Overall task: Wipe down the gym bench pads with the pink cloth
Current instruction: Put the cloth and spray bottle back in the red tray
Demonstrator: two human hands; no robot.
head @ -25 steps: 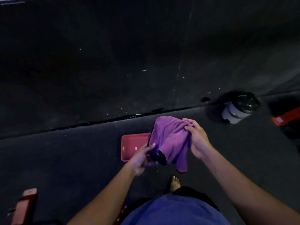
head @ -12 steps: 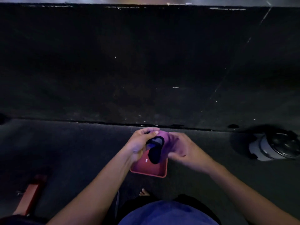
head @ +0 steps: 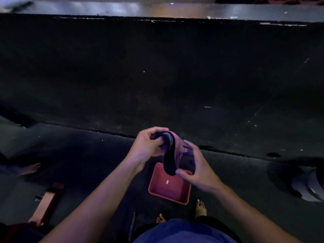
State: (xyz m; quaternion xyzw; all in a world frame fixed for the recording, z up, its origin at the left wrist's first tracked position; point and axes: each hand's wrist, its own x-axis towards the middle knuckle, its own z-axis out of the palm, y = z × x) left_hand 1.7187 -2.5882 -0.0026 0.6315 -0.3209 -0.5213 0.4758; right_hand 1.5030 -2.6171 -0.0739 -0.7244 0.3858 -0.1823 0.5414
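Bunched pink cloth w/ dark edge (head: pixel 172 148) held mid-air, frame centre, above red rectangular plastic tray (head: pixel 169 189) on floor. Left hand (head: pixel 147 146) at 9 o'clock: grip curled round cloth top. Right hand (head: pixel 196 168) at 3 o'clock pinches lower end.

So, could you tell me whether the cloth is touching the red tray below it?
Apart. The head view shows the cloth held up in both hands, its lower end hanging above the red tray on the floor.

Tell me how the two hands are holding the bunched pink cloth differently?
The left hand grips the top of the bunched pink cloth with curled fingers; the right hand pinches its lower end, fingers looser. The left hand is higher, the right lower, nearer the red plastic tray. Both hold the cloth above the tray.
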